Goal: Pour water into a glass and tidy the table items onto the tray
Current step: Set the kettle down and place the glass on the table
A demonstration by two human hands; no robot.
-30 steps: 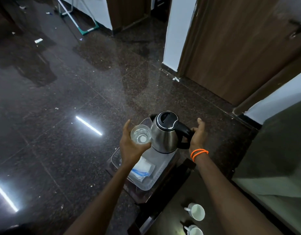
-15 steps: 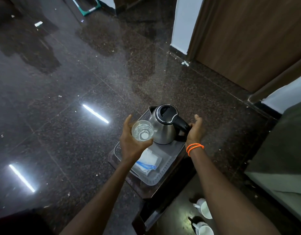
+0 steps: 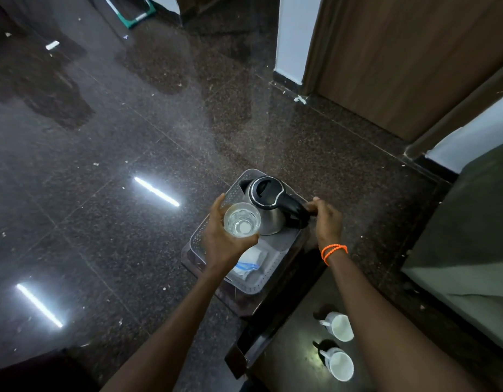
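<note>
A steel kettle (image 3: pixel 266 193) with a black lid and handle stands upright on the far half of a grey plastic tray (image 3: pixel 253 290). My right hand (image 3: pixel 326 219), with an orange band at the wrist, has its fingertips closed on the end of the kettle's handle. My left hand (image 3: pixel 219 244) holds a clear glass (image 3: pixel 242 220) with a little water in it, upright, just left of the kettle and above the tray. A white and blue packet (image 3: pixel 251 261) lies on the tray's near half, partly hidden by my left wrist.
The tray rests on a small dark side table (image 3: pixel 273 306). Two white cups (image 3: pixel 341 326) (image 3: pixel 341 364) stand on a lower dark surface near my right forearm. A grey cushioned seat (image 3: pixel 471 236) is at the right, and a wooden door (image 3: pixel 400 52) behind. Dark polished floor surrounds the table.
The kettle has come down from a raised position onto the tray, with my right hand sliding back to the handle's end. The glass stays in my left hand beside it.
</note>
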